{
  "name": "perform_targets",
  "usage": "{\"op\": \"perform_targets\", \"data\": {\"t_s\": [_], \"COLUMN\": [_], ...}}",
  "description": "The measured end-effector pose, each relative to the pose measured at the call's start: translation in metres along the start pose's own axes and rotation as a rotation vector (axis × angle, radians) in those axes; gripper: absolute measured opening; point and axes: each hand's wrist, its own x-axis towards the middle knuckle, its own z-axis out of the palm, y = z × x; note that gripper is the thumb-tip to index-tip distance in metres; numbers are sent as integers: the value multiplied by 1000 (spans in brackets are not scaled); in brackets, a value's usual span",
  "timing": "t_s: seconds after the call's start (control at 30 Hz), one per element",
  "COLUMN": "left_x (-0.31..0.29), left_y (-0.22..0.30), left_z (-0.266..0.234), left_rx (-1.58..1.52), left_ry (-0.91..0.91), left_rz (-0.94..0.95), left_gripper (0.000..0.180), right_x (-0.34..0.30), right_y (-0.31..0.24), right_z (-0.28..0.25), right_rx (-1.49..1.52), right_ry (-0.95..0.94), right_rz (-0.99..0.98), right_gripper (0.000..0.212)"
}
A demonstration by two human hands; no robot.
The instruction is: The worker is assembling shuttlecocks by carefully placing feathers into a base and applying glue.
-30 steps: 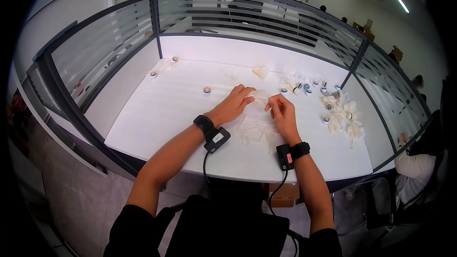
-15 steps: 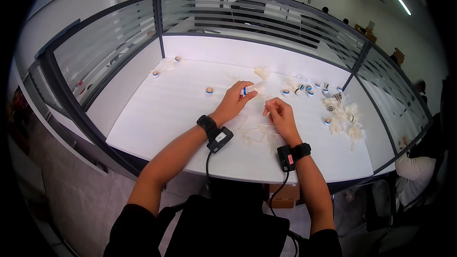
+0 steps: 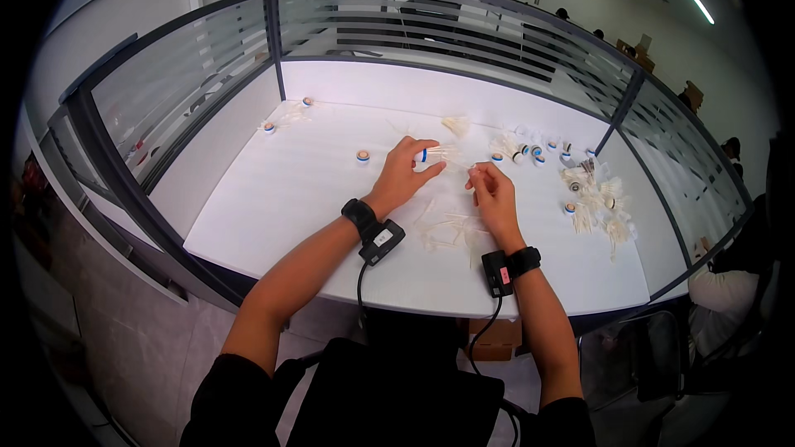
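Note:
My left hand (image 3: 403, 175) grips a shuttlecock (image 3: 439, 154) by its blue-banded cork end, thumb on the near side. The white feathers of the shuttlecock point right. My right hand (image 3: 494, 199) is closed in a pinch at the tip of a thin feather that reaches toward the shuttlecock. Loose feather stems (image 3: 445, 230) lie scattered on the white table below my hands. To the left of my left hand stands a bare shuttlecock cork (image 3: 363, 156) with a blue band.
Several corks and shuttlecocks (image 3: 534, 153) cluster at the back right, beside a heap of shuttlecocks and feathers (image 3: 609, 203). At the far left are two more corks (image 3: 307, 102). A small feather bunch (image 3: 455, 125) lies near the back panel. Low partitions (image 3: 455, 91) enclose the table (image 3: 273, 199).
My right hand has risen slightly and now pinches a feather near the shuttlecock. My left fingers have shifted, baring more of the shuttlecock's feathers.

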Motion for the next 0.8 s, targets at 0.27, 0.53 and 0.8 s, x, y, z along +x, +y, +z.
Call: {"op": "perform_targets", "data": {"t_s": [0.27,0.53,0.8], "left_x": [0,1,-1], "left_y": [-2,1,9], "left_z": [-3,-2,-3], "left_rx": [43,39,-98], "left_ry": [33,25,-24], "left_rz": [58,65,-28], "left_gripper": [41,41,39], "right_x": [0,1,1], "right_y": [0,4,-4], "right_z": [-1,-3,-5], "right_rx": [-45,-65,156], "right_ry": [-7,26,19], "right_rz": [27,38,121], "right_gripper": [16,15,16]}}
